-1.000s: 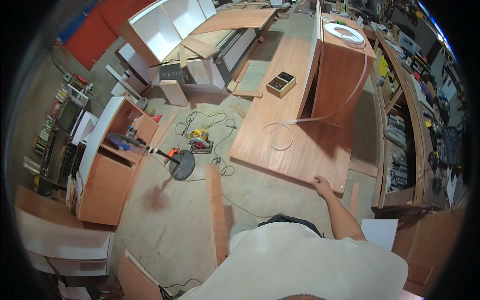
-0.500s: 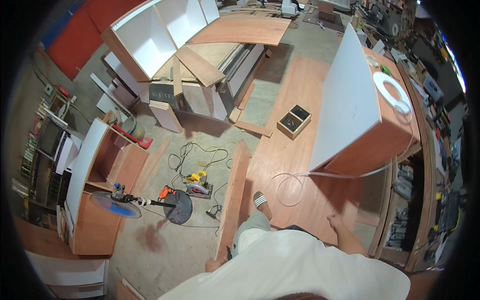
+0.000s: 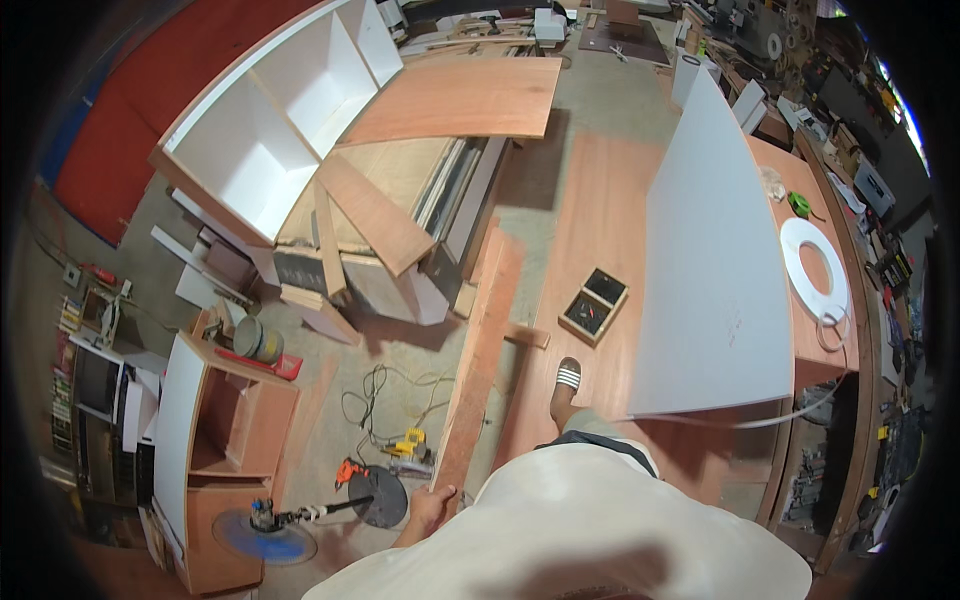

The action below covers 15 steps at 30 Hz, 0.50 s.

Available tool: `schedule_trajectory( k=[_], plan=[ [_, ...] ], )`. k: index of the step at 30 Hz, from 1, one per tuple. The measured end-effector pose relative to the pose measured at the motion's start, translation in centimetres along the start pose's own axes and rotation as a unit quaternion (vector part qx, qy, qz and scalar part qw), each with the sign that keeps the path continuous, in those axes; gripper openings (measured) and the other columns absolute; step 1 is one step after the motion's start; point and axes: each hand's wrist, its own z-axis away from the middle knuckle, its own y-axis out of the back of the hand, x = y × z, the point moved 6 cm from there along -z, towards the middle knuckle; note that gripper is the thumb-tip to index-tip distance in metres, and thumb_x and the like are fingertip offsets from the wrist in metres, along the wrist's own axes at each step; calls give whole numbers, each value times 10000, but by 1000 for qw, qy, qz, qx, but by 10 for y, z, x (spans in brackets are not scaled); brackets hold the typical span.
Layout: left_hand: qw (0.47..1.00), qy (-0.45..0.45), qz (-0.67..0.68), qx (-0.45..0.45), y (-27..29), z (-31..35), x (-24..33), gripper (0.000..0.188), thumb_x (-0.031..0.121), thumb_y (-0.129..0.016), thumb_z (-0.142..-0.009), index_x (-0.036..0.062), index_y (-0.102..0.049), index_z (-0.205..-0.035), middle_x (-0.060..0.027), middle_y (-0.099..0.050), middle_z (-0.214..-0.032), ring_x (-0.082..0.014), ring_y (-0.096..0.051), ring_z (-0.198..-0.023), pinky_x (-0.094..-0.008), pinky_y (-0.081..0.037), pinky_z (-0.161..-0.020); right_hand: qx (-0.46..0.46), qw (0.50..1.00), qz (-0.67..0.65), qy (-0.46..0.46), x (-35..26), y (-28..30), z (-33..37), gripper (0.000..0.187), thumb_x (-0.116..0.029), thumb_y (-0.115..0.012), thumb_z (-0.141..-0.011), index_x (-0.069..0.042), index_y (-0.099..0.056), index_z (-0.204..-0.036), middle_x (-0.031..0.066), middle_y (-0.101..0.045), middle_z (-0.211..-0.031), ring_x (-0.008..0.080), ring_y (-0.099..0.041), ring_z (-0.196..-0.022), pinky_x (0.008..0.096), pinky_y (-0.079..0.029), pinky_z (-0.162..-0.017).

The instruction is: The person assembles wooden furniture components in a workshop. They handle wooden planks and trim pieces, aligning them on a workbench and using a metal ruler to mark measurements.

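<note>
My left hand [image 3: 431, 508] is closed round the near end of a long wooden board [image 3: 474, 370], which slants away from me across the floor. My right hand is out of sight behind my body and shirt. My sandalled foot [image 3: 567, 385] stands on a large brown plywood sheet [image 3: 605, 200]. A small wooden box [image 3: 593, 307] with two compartments of dark screws lies on that sheet, just ahead of the foot. To my right stands a cabinet with a tall white panel [image 3: 718, 270]; a roll of white edging strip [image 3: 797, 262] rests on its brown side.
Left of the board lie a yellow circular saw [image 3: 408, 446], an orange drill [image 3: 350, 471] and tangled cords. A standing fan [image 3: 265, 535] and a small cabinet [image 3: 240, 420] are beyond them. Ahead, a white-lined cabinet [image 3: 240, 160] and loose panels [image 3: 460, 95] sit on a stack.
I have stepped forward along the plywood sheet. The board in my left hand has moved forward, its far end now beside the stack. My right hand has gone out of view.
</note>
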Motion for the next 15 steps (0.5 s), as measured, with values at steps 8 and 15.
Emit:
schedule_trajectory(
  k=[8,15],
  plan=[
    [990,9,132,-44,-93,-100,225,322,86,-727,-835,-88,-646,-1093,-154,-704,-1019,-248,-680,-874,-363,-535,-774,-51,991,75,100,-171,18,-168,251,-221,-681,-849,24,-688,-901,118,-648,-731,235,-621,-678,398,-502,-597],
    [998,-59,7,21,-101,-275,334,378,250,-812,-783,-54,-688,-971,-70,-641,-792,-162,-524,-576,-339,-430,-519,78,968,-231,62,-336,99,-297,284,-309,-618,-908,-110,-628,-1110,10,-587,-800,147,-544,-663,306,-408,-515]
  ],
)
